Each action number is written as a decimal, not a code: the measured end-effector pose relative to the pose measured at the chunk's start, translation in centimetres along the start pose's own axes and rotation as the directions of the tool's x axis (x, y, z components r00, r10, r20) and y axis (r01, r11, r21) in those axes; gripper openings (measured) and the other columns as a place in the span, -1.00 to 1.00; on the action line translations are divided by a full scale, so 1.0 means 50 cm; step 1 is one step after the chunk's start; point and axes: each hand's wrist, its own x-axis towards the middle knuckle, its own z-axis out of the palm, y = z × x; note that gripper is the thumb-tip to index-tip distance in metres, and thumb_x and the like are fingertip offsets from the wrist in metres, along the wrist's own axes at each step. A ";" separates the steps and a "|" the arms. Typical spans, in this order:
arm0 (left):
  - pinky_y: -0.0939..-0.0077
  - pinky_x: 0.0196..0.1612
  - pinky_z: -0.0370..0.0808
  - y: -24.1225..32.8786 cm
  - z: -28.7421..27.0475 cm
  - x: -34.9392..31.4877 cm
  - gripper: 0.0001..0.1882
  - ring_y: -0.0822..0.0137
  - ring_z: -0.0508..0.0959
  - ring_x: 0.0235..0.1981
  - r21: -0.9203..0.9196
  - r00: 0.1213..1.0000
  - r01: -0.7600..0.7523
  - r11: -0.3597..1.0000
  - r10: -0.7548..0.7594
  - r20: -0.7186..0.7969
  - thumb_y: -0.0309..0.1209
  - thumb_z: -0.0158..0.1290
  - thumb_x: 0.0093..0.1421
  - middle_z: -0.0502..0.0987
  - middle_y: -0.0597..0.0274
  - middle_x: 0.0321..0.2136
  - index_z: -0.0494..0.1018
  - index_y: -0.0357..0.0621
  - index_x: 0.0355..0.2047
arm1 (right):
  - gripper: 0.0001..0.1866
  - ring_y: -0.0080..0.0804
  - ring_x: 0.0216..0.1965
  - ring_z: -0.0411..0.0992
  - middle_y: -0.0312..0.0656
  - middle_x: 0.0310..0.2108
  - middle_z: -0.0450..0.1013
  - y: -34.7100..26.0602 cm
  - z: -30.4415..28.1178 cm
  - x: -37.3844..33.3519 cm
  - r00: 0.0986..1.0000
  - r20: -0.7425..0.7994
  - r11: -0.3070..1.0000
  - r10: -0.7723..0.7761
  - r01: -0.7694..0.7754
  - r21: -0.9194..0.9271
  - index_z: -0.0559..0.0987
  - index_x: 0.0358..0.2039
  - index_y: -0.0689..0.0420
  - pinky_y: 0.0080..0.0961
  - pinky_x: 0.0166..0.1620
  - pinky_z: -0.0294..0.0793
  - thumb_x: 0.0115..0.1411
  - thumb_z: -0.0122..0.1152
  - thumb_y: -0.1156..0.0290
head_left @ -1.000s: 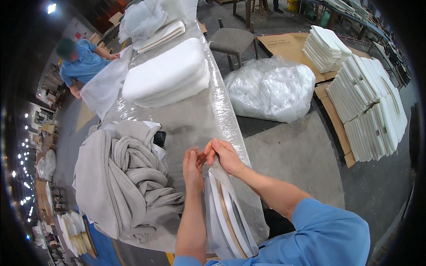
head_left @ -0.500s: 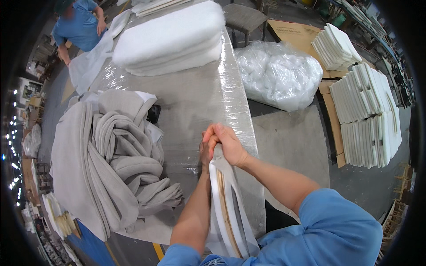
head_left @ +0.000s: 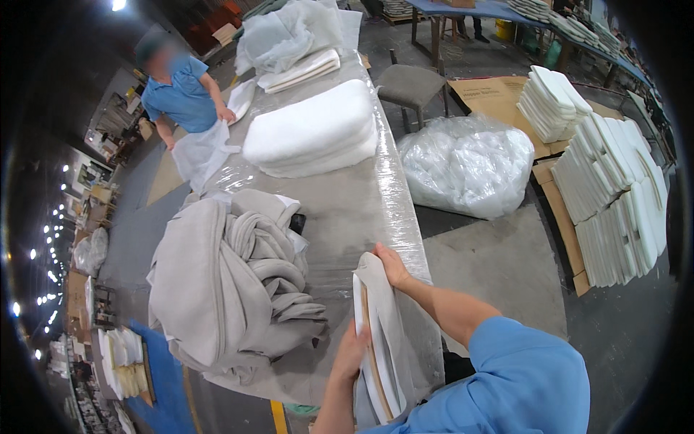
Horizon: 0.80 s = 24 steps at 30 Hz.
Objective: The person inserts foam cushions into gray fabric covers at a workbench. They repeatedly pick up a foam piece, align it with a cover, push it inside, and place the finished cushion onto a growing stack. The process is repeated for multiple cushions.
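A long padded panel (head_left: 369, 358) stands on edge at the table's near right, with white foam and a thin wooden strip along its open side. A light grey fabric cover (head_left: 388, 318) is wrapped over its far end and right side. My right hand (head_left: 392, 266) is closed on the cover at the far end, its fingertips partly hidden. Nearer to me, my left hand (head_left: 352, 352) grips the panel's left edge, slightly blurred. To the left, a heap of grey fabric covers (head_left: 195, 282) lies on the table.
White wadding sheets (head_left: 311, 134) are stacked farther up the plastic-covered table (head_left: 340, 210). Beyond the table's right edge are a bag of white stuffing (head_left: 466, 166), a chair (head_left: 412, 85) and stacked white foam pads (head_left: 614, 195). A co-worker (head_left: 177, 94) handles white sheeting at the far left.
My hands, together at the panel's far end before, are now apart: the left has slid back along the edge, the right stays at the tip. The view has tilted up.
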 end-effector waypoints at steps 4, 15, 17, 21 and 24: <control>0.33 0.31 0.35 0.063 0.045 -0.102 -0.17 0.20 0.45 0.21 0.140 0.978 -0.193 0.971 0.202 -0.047 -0.50 0.20 0.22 0.44 0.02 0.20 0.10 -0.32 0.46 | -0.36 -0.51 -0.37 0.43 -0.32 -0.47 0.50 -0.102 0.057 -0.023 1.000 0.026 0.983 -0.002 -0.003 0.182 0.63 -0.35 0.17 -0.50 -0.18 0.44 0.55 -0.12 -0.13; 0.11 0.44 0.26 0.047 0.119 -0.235 0.17 0.04 0.22 0.46 0.074 0.781 -0.610 0.789 0.615 -0.112 -0.70 0.21 0.00 0.05 -0.08 0.46 -0.21 -0.26 0.56 | -0.58 -0.64 -0.15 0.36 -0.38 -0.23 0.45 -0.594 0.067 -0.212 0.857 0.387 0.931 -0.339 0.246 0.271 0.56 0.06 0.14 -0.61 -0.05 0.35 0.42 0.25 0.06; 0.09 0.44 0.24 0.041 0.122 -0.234 0.21 -0.01 0.18 0.48 0.174 0.704 -0.686 0.706 0.705 -0.083 -0.64 0.28 0.00 0.01 -0.09 0.48 -0.20 -0.23 0.56 | -0.60 -0.66 -0.15 0.35 -0.38 -0.20 0.46 -0.596 0.054 -0.235 0.836 0.478 0.963 -0.268 0.232 0.133 0.56 0.06 0.13 -0.61 -0.05 0.33 0.41 0.26 0.11; 0.04 0.46 0.21 0.048 0.137 -0.247 0.25 -0.08 0.12 0.51 0.431 0.628 -0.704 0.565 0.778 0.006 -0.45 0.40 0.01 -0.04 -0.13 0.51 -0.20 -0.20 0.56 | -0.75 -0.67 -0.21 0.36 -0.40 -0.29 0.47 -0.569 0.042 -0.244 0.845 0.484 0.973 -0.228 0.175 0.153 0.62 -0.12 0.14 -0.62 -0.12 0.33 0.40 0.22 0.21; 0.03 0.48 0.17 0.029 0.138 -0.263 0.28 -0.10 0.09 0.52 0.407 0.644 -0.699 0.588 0.765 0.002 -0.35 0.44 0.01 -0.07 -0.13 0.53 -0.20 -0.17 0.57 | -0.72 -0.69 -0.35 0.32 -0.44 -0.45 0.41 -0.553 0.056 -0.250 0.863 0.439 0.957 -0.248 0.146 0.252 0.63 -0.34 0.17 -0.63 -0.25 0.28 0.42 0.17 0.23</control>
